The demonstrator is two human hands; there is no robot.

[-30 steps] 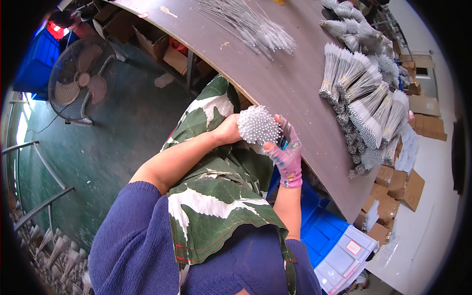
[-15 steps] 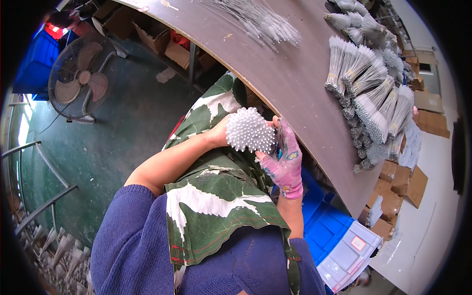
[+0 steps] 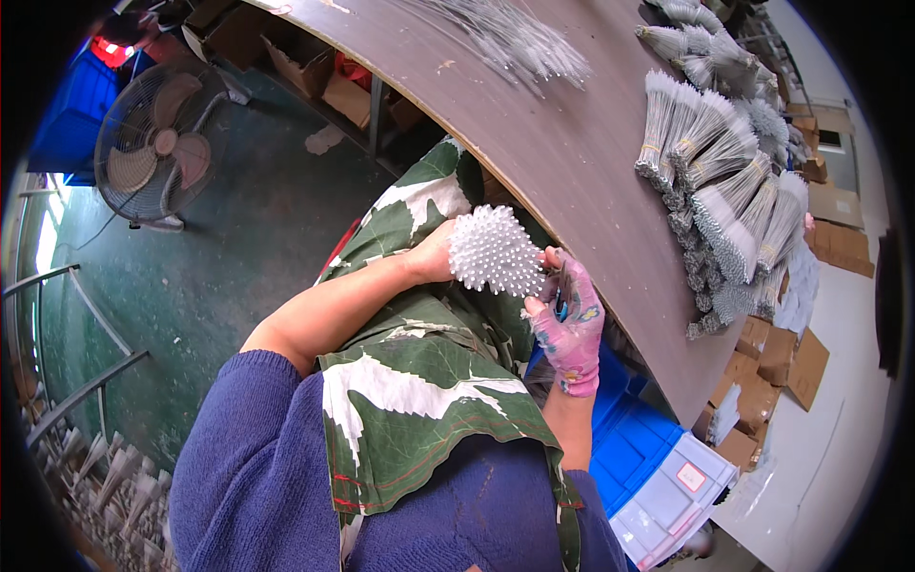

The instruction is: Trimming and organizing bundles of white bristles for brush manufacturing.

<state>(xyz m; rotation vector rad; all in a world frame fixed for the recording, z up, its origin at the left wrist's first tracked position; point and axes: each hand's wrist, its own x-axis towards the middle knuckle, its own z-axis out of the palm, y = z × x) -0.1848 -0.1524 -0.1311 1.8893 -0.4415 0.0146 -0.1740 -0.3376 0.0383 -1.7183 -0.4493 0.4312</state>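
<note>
My bare left hand (image 3: 435,255) is closed round a bundle of thin stems (image 3: 496,252). The bundle's many small white tips face up in a rounded cluster, which hides most of the fingers and the stems below. On the cluster's right side is my right hand (image 3: 572,334), in a pink patterned glove with dark-stained fingertips. Its thumb and fingers are bent toward each other close to the bundle's edge. A small dark and blue thing shows between them, too little of it to name. Both hands are above my lap, over a green and white leaf-patterned apron (image 3: 419,386).
A brown table (image 3: 572,181) curves along my right. Loose white-tipped stems (image 3: 515,43) lie on its far part, and tied bundles (image 3: 724,181) are piled at its right. Blue bins (image 3: 624,439) stand below the near edge. A floor fan (image 3: 164,143) is at the left.
Both hands and the bundle have shifted slightly right. The gloved right hand has also moved a little down, and the cluster of tips is tilted differently.
</note>
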